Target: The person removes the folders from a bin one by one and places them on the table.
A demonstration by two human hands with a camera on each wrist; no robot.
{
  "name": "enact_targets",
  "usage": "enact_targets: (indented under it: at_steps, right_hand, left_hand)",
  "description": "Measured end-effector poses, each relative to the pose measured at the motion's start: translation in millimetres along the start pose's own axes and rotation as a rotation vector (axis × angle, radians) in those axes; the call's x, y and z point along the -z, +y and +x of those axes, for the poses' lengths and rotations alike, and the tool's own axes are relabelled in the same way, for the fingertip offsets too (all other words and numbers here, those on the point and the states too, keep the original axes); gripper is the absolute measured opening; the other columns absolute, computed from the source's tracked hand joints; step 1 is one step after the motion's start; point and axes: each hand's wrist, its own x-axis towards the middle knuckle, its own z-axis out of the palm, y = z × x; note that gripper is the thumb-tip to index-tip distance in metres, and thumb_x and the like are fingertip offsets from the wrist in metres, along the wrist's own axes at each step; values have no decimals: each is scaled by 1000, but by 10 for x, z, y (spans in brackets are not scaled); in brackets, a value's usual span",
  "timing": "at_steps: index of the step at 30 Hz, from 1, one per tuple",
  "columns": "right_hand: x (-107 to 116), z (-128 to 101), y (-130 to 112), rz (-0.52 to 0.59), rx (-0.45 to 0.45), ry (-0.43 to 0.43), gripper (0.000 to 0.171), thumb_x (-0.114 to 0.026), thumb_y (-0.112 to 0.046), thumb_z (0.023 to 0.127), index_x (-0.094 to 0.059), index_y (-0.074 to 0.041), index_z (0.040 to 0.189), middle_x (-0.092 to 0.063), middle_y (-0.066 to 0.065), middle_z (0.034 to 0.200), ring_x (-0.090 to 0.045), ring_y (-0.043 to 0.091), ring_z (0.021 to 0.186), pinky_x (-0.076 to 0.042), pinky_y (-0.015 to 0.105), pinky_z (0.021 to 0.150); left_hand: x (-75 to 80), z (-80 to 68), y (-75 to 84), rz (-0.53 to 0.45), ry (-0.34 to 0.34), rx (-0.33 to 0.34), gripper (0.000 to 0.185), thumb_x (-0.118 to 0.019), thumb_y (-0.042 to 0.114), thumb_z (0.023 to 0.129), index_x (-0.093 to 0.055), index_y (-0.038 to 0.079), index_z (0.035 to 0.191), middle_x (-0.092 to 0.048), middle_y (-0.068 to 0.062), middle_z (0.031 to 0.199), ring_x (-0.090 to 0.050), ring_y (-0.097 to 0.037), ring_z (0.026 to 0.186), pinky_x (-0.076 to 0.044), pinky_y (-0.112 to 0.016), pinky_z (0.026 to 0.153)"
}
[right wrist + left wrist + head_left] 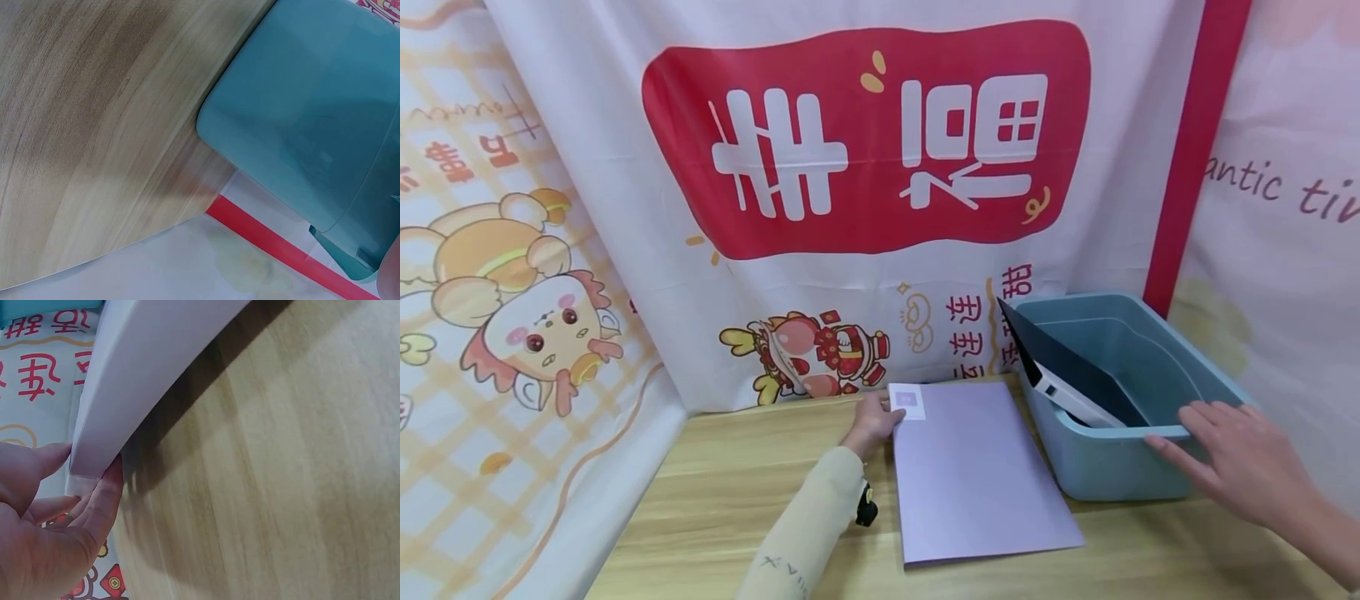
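A lilac file folder (977, 467) lies on the wooden table, a white label (907, 402) at its far left corner. My left hand (874, 419) pinches that corner; in the left wrist view, thumb and fingers sit on either side of the folder's thick edge (134, 381). To the right stands a blue-green plastic bin (1120, 462). My right hand (1243, 458) grips the bin's near right rim, fingers over it and thumb along the outside. Inside the bin leans a dark folder with a white spine (1078, 396), its upper corner above the rim.
Behind the table (737, 492) hangs a white cloth (865, 275) with a red printed panel, close behind the folder and bin. Printed cloth (512, 292) also hangs along the left side and on the right. A black wrist device (866, 506) is on the left wrist.
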Motion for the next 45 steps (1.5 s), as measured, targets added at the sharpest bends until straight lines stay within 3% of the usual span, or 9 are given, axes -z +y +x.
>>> enact_targets:
  at_steps: [6,12,16,20,25,34,45]
  right_hand:
    - [1,-1,0,2,0,3,42,-74,-54,87,-52,-19,78,-46,-5,70,-42,14,63,-38,34,57]
    - [3,-3,3,9,-5,5,41,-73,-55,87,-54,-20,79,-48,-5,72,-43,14,64,-40,34,58]
    - [5,-6,6,9,-4,4,41,-73,-55,87,-54,-20,79,-47,-5,72,-43,14,64,-39,34,58]
    - [10,-8,1,9,-4,3,41,-73,-55,87,-54,-20,79,-48,-5,72,-43,13,64,-40,34,57]
    - [19,-4,-9,9,-7,6,41,-72,-55,88,-52,-21,78,-46,-6,71,-42,13,64,-39,33,58]
    - [27,0,-10,13,-7,11,41,-73,-55,87,-53,-21,78,-46,-7,71,-42,13,63,-40,33,58]
    - [38,10,-20,1,-16,-13,42,-72,-56,87,-52,-21,78,-46,-5,71,-43,14,64,-39,33,58]
  left_hand:
    - [-18,1,-20,92,13,-47,30,-74,4,90,-68,-7,117,-71,-19,94,-64,-23,80,-57,-34,76]
    - [-34,14,-25,122,11,-28,30,-73,7,92,-68,-5,118,-69,-18,98,-63,-25,87,-56,-40,82]
    - [-37,10,-31,143,2,-31,25,-74,8,92,-68,-6,112,-68,-16,93,-63,-24,82,-56,-37,77]
    - [-41,-9,-48,181,-13,-76,20,-76,6,89,-69,-7,103,-68,-13,85,-60,-21,76,-54,-32,69]
    - [-30,-16,-40,230,-28,-109,18,-76,3,88,-69,-8,101,-65,-10,82,-57,-21,75,-53,-33,70]
    - [26,-84,9,269,-87,-109,18,-74,3,90,-69,-7,105,-67,-11,85,-60,-22,76,-56,-35,71]
    - [117,-191,73,491,-163,-153,14,-75,12,90,-66,3,96,-59,-5,79,-55,-22,71,-48,-36,62]
